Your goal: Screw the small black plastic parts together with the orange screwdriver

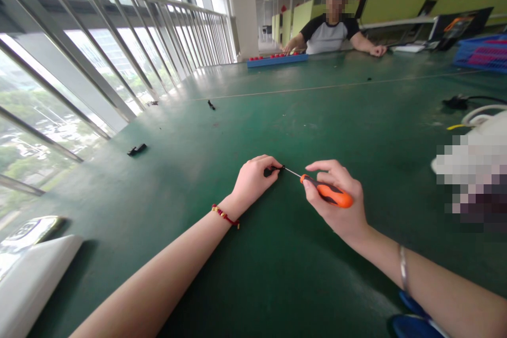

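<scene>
**At the centre of the frame, a screwdriver (331, 194) meets a small black part (270, 171)**

Just left of the middle of the frame, my left hand (255, 177) is closed in a pinch, thumb and fingertips on the black part, low over the green table (245, 127). Right of centre, my right hand (343, 200) is partly curled round the screwdriver's orange-and-black handle, the thumb along it and the index finger lifted off. The thin shaft points left to the part's end; I cannot tell whether the tip is seated in it.

A red beaded bracelet (225, 215) circles my left wrist, and a silver bangle (403, 268) my right forearm. Toward the left of the frame, a black piece (137, 149) lies on the table, with a smaller dark piece (211, 105) farther back.

At the top of the frame, a person (333, 34) in a grey shirt with black sleeves sits across from me, one hand at a blue tray (277, 62) of red pieces. A blue basket (481, 54) stands at the upper right, and a white box-like object (47, 285) fills the lower left corner.
</scene>
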The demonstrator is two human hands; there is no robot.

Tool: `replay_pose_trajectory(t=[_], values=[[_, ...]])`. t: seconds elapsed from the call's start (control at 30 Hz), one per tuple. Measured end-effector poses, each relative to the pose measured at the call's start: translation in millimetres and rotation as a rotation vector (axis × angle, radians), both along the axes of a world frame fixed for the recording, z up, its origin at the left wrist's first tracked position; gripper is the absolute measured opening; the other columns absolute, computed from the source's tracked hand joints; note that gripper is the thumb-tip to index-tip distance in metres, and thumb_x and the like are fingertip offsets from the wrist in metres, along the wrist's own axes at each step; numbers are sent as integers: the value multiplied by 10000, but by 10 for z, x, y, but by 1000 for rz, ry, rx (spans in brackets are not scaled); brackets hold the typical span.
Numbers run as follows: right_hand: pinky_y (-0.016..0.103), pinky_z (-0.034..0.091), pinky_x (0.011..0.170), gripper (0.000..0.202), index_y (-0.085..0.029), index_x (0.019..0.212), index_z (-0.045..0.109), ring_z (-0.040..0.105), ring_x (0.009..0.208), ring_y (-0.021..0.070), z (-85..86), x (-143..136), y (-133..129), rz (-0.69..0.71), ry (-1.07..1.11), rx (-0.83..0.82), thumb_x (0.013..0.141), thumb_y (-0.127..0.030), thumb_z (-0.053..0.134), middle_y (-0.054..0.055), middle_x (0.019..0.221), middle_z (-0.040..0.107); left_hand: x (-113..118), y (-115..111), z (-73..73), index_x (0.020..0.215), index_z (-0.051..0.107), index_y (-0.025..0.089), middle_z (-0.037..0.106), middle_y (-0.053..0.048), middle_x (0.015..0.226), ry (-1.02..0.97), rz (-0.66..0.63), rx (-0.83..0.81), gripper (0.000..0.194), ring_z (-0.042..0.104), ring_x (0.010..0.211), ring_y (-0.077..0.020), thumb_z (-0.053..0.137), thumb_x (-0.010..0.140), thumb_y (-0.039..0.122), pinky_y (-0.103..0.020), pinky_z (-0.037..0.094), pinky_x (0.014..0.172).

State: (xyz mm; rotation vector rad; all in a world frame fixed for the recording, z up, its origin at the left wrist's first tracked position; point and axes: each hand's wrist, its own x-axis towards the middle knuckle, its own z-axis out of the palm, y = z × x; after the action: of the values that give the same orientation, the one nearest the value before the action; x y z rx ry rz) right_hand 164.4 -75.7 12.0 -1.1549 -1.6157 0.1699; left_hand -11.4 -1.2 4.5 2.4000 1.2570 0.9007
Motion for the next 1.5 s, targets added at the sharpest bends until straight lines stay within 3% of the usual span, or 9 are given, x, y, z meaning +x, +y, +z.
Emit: replay_pose_trajectory(t=[0.1,0.27,0.37,0.5,0.73,0.93,1.17,1.37,1.5], values=[[322,432,658,24,-235,816,583,537,625,165,5,-6,-13,4,-29,0,798,-248,591,-32,556,581,2,-2,4,867,682,198,698,-10,876,0,4,2,154,629,782,-144,562,787,145,-262,513,739],[345,477,683,342,-229,1085,527,542,646,150,-26,7,14,-14,91,61,754,-213,611,22,863,583,7,-2,8,854,678,202,699,-6,882,5,15,-4,147,633,793,-146,564,783,143,-265,514,751],[344,457,674,374,-220,1109,523,502,605,151,-15,12,10,-9,56,33,749,-243,621,-34,675,502,4,3,2,856,679,204,699,-6,887,3,7,-2,147,634,801,-147,563,786,147,-267,515,761],[328,430,668,61,-228,843,593,482,587,149,4,4,-13,18,-57,16,792,-262,601,-46,519,498,2,9,-6,861,680,201,696,-7,873,-6,2,2,147,632,790,-144,560,792,152,-264,513,750],[346,472,690,450,-213,1159,502,543,672,161,-21,7,9,2,76,30,728,-232,627,-5,777,545,2,7,-3,860,681,205,699,-9,881,-7,6,-4,153,638,803,-147,555,789,154,-267,515,762],[340,437,695,32,-233,827,591,515,565,145,13,-8,-21,36,-43,-7,805,-255,584,-50,523,549,4,10,-7,862,683,208,699,-7,870,-10,6,-2,154,636,785,-144,558,789,156,-260,514,741],[345,466,688,410,-214,1116,501,560,704,174,-30,8,14,0,88,41,727,-226,627,2,794,554,2,7,7,860,682,199,702,-10,889,-5,6,1,148,636,797,-147,561,790,153,-266,516,757],[336,434,692,16,-234,810,576,520,559,148,16,-5,-21,39,-46,2,805,-249,581,-51,528,546,1,1,1,865,684,204,699,-9,865,-3,10,-3,151,637,780,-145,559,792,159,-260,514,739],[327,472,693,204,-230,967,569,573,726,177,-11,-1,-3,19,28,52,768,-204,603,4,751,598,6,1,3,859,681,197,701,-11,882,-3,11,-2,145,636,793,-148,565,785,150,-264,512,749]])
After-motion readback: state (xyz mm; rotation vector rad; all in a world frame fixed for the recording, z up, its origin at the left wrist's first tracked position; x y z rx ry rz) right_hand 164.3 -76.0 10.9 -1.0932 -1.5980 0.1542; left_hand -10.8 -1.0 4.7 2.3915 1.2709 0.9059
